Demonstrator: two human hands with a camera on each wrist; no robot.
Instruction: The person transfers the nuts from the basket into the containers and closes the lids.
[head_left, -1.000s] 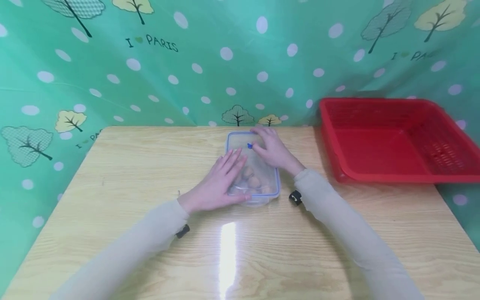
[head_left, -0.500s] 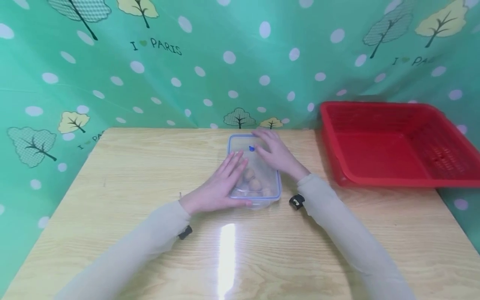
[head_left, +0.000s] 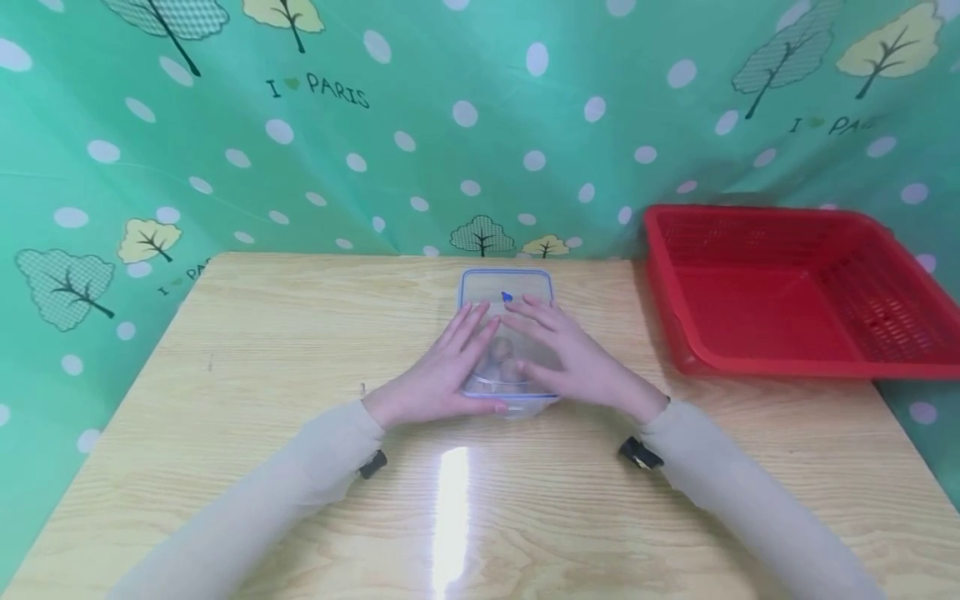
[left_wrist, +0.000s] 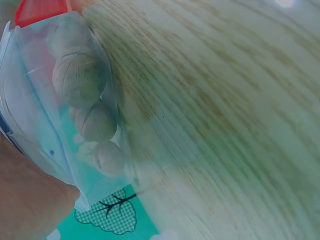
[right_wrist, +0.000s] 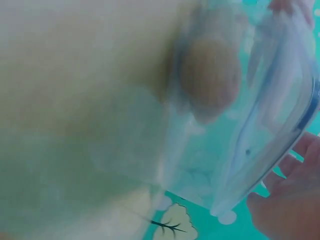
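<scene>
A clear plastic food container (head_left: 487, 287) with a blue-edged lid stands at the far middle of the table. Several round, pale brown things with seam-like lines (left_wrist: 80, 80) lie inside it. My left hand (head_left: 431, 375) rests over the lid's left side, fingers straight, the thumb along the front edge. Over the right side is my right hand (head_left: 577, 358), its fingers spread and nearly straight. In the right wrist view, blurred, the right fingers (right_wrist: 287, 167) are beside the lid rim; whether they touch it I cannot tell. A small blue knob (head_left: 507, 297) shows on the lid.
A red plastic basket (head_left: 765, 365) stands at the table's back right. Behind the wooden table (head_left: 300, 333) hangs a green curtain (head_left: 420, 125) with dots and trees. A bright light reflection lies on the tabletop in front of the container.
My right hand has moved from the lid's far right corner toward its near right side, fingers spreading. My left hand and the container have stayed about where they were.
</scene>
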